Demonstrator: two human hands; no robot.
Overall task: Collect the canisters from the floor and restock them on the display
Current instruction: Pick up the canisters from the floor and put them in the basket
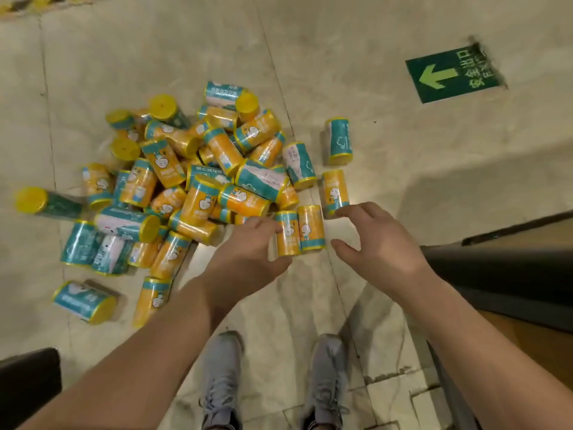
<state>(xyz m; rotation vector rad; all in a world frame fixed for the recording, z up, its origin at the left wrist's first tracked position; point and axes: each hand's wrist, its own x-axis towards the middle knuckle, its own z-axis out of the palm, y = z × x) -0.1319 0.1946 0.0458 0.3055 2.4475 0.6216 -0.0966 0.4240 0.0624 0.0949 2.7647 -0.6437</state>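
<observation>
— Down on the tiled floor (310, 41), what?
— Big heap of canisters (198, 181), tipped every which way. Mostly lying on their sides, some piled on top of others.
— Colours?
— Orange wraps with teal bands and a small white cartoon figure. Teal and pinkish white on other sides. Round yellow lids (162, 107). Shiny all over.
— Any away from the heap?
— Yes. One teal canister (338, 141) off to the right, all alone. One orange canister (335, 193) just below it. One more at the near left, lying flat.
— And the hands?
— Bare left hand (251, 243) stretched out, fingers loose and nearly straight, tips right at a pair of orange canisters (299, 232) set side by side. Holding nothing. Across from it, right hand (378, 240) on the other side of that pair, fingers spread and a little bent, gripping nothing, fingertips close to the single orange canister.
— Anything else?
— Two grey shoes (221, 377) at the bottom, between the arms. Also a green exit sticker (452, 72) with an arrow, stuck flat on the floor, far right.
</observation>
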